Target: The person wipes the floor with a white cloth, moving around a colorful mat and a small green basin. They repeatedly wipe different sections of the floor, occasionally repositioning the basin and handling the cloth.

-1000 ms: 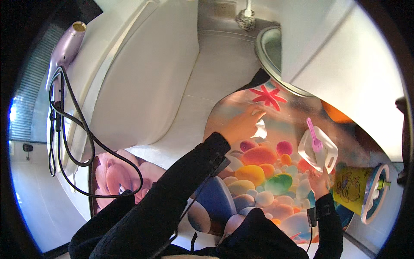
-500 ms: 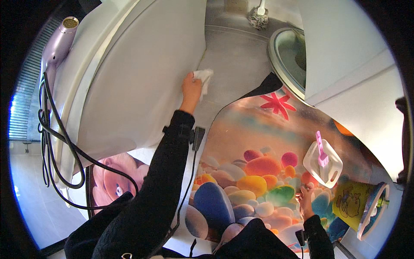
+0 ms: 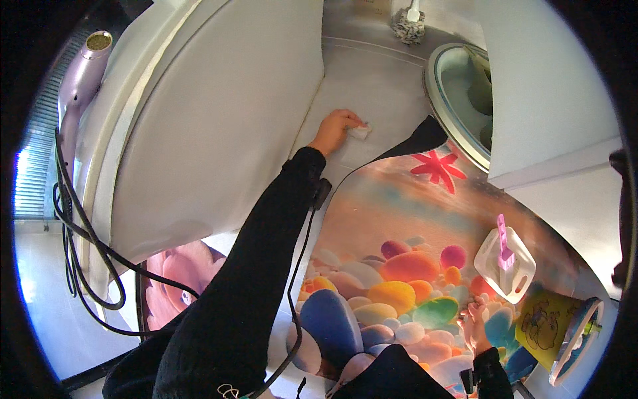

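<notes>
My left hand [image 3: 334,132] reaches forward to the grey floor beside the white bathtub's curved side. Its fingers are closed on a crumpled white tissue [image 3: 361,131], which they press against the tiles. Close to the lower right, my right hand [image 3: 474,322] hovers over the pebble-print mat [image 3: 372,219] with loosely bent fingers and nothing visible in them. Just beyond it sits a white plastic basin [image 3: 523,269] with a pink brush [image 3: 505,243] lying across it.
The white bathtub [image 3: 219,126] fills the left, with a purple hair dryer [image 3: 83,70] and its looped black cord on the rim. A round glass door [image 3: 435,80] stands at the right. A toilet brush [image 3: 409,26] is at the back, a yellow bucket [image 3: 541,326] lower right.
My left hand has moved right, away from the tub's side, pressing the tissue to the floor. The view has shifted slightly; my right hand stays near the basin.
</notes>
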Available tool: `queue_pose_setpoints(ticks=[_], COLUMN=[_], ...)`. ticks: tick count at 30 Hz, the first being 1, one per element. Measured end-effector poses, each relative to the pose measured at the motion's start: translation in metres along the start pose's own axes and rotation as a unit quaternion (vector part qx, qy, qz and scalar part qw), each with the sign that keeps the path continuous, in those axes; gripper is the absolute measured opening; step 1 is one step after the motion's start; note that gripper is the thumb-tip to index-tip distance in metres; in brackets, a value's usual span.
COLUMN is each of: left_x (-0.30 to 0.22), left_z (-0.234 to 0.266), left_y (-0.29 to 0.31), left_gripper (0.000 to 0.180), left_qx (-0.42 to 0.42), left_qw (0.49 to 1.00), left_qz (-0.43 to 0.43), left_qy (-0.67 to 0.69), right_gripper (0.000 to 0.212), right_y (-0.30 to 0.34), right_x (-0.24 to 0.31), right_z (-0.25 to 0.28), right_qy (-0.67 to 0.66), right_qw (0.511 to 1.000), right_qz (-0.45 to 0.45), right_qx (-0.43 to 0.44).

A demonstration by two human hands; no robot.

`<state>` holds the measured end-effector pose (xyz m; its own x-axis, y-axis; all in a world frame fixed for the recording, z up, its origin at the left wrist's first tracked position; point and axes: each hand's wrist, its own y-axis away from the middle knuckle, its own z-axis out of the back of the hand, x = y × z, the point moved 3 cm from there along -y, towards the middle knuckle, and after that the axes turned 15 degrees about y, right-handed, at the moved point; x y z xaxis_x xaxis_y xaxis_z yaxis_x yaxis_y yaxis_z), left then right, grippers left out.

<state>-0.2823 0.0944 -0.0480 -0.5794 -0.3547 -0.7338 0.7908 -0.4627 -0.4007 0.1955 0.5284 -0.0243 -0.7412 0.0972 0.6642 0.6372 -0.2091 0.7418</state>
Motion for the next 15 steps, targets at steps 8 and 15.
queue_pose_setpoints(ticks=[8, 15], left_x=[-0.069, -0.159], left_z=[0.041, 0.072], left_y=[0.177, 0.298], left_gripper=[0.019, 0.016], left_qx=[-0.024, 0.139], left_qw=[0.998, 0.964], left_qz=[0.048, 0.223], left_qy=[-0.013, -0.032], right_gripper=[0.033, 0.045], right_y=[-0.006, -0.049], right_x=[0.010, 0.002], right_z=[0.026, 0.058], right_qy=[-0.209, -0.301], right_qw=[0.977, 0.949], right_qz=[0.008, 0.018], right_qx=[0.032, -0.093])
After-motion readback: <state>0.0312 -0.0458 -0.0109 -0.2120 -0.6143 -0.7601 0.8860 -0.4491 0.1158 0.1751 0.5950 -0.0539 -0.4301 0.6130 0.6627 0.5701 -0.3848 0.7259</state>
